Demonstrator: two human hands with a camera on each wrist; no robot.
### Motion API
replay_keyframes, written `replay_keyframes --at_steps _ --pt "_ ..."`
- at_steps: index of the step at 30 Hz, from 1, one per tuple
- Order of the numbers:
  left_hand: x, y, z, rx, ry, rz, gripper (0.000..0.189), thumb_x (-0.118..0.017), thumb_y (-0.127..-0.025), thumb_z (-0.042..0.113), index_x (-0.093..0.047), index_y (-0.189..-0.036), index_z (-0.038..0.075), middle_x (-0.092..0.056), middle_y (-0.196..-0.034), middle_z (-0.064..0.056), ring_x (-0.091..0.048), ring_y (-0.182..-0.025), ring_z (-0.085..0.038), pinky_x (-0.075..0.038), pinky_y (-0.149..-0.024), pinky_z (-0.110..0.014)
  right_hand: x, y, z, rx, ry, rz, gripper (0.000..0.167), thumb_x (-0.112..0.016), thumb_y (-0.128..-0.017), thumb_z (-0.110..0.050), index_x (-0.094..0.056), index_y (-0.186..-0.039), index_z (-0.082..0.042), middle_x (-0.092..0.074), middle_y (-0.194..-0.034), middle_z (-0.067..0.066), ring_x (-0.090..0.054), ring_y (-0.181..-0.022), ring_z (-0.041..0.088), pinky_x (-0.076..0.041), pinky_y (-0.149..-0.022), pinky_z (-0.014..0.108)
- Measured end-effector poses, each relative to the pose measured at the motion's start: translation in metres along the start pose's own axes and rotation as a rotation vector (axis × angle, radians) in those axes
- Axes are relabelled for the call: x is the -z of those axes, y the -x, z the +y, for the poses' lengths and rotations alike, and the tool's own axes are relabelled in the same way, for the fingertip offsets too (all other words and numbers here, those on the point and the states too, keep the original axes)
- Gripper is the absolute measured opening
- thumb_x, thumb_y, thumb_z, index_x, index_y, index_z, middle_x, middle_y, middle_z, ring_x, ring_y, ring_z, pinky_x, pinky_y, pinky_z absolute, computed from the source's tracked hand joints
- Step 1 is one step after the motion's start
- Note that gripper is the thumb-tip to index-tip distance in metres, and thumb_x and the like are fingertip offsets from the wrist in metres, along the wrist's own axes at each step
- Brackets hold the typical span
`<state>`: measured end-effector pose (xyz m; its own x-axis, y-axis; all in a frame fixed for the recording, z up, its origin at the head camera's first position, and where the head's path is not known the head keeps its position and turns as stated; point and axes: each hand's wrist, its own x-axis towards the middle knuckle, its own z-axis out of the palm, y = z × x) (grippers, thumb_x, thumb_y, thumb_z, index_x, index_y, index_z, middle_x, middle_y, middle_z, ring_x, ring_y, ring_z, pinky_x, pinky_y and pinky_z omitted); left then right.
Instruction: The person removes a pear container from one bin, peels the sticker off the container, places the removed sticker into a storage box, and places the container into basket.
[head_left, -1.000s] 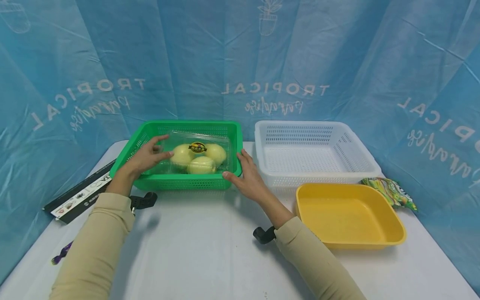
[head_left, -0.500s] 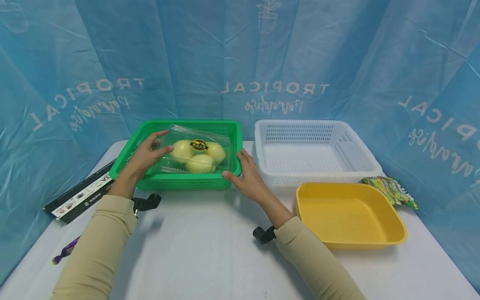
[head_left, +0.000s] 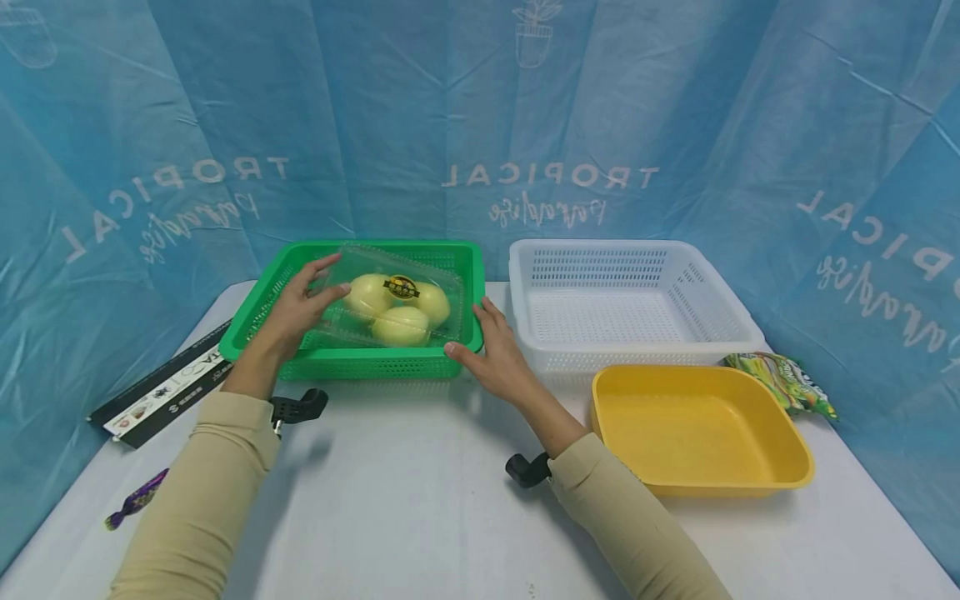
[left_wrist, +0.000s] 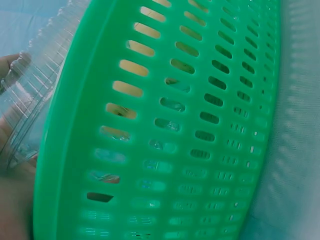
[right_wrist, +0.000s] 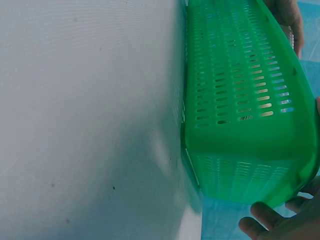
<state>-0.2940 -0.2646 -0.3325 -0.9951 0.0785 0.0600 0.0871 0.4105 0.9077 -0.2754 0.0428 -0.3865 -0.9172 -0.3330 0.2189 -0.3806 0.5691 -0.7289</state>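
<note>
A clear plastic clamshell box (head_left: 337, 329) with three pale yellow-green round fruits and a dark oval label sits tilted in the green basket (head_left: 375, 364), its left end raised. My left hand (head_left: 294, 308) grips that left end between thumb and fingers. In the left wrist view, part of the left hand (left_wrist: 12, 200) shows behind the box's ribbed clear edge (left_wrist: 37, 85), above the basket's rim. At the basket's front right corner, my right hand (head_left: 498, 354) holds the rim, thumb at the front and fingers along the right side. Those fingers (right_wrist: 265, 215) also show in the right wrist view.
A white perforated basket (head_left: 637, 350) stands right of the green one, with a yellow tub (head_left: 697, 433) before it. A green snack packet (head_left: 783, 383) lies behind the tub. On the left lie a long black-and-white box (head_left: 168, 379) and a purple wrapped candy (head_left: 138, 500).
My left hand has raised the left end of the clamshell box, tilting it further and shifting slightly up and right. The right hand has stayed at the basket's corner.
</note>
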Motion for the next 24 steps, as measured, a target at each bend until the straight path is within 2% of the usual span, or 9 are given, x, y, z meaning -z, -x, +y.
replay_keyframes --at_steps 7,20,24 --pt "-0.0022 -0.0015 0.0012 -0.004 -0.007 -0.007 0.072 -0.053 -0.092 0.048 -0.015 -0.151 0.035 0.003 -0.160 -0.008 -0.002 -0.145 -0.045 -0.019 -0.105 -0.071 -0.0004 0.0003 0.0000 0.012 -0.005 0.006 0.082 -0.054 -0.090 -0.052 -0.020 -0.150 -0.008 -0.007 -0.160 0.010 -0.015 -0.146 0.035 -0.025 -0.112 0.058" --pt "-0.0048 -0.0012 0.0041 0.043 0.022 0.013 0.062 -0.051 -0.095 0.040 -0.021 -0.149 0.038 0.001 -0.161 -0.004 -0.007 -0.146 -0.039 -0.021 -0.106 -0.070 -0.0004 0.0006 -0.0002 0.006 0.000 -0.005 0.081 -0.053 -0.091 -0.051 -0.018 -0.151 -0.009 -0.005 -0.160 0.007 -0.013 -0.147 0.033 -0.025 -0.113 0.057" --pt "-0.0083 0.0012 0.0064 0.052 0.038 0.047 0.057 -0.049 -0.096 0.039 -0.024 -0.147 0.040 -0.001 -0.160 -0.006 -0.013 -0.145 -0.039 -0.028 -0.103 -0.068 -0.0005 0.0003 0.0000 0.002 0.003 -0.003 0.082 -0.053 -0.091 -0.053 -0.019 -0.151 -0.009 -0.005 -0.160 0.007 -0.014 -0.146 0.034 -0.025 -0.112 0.057"
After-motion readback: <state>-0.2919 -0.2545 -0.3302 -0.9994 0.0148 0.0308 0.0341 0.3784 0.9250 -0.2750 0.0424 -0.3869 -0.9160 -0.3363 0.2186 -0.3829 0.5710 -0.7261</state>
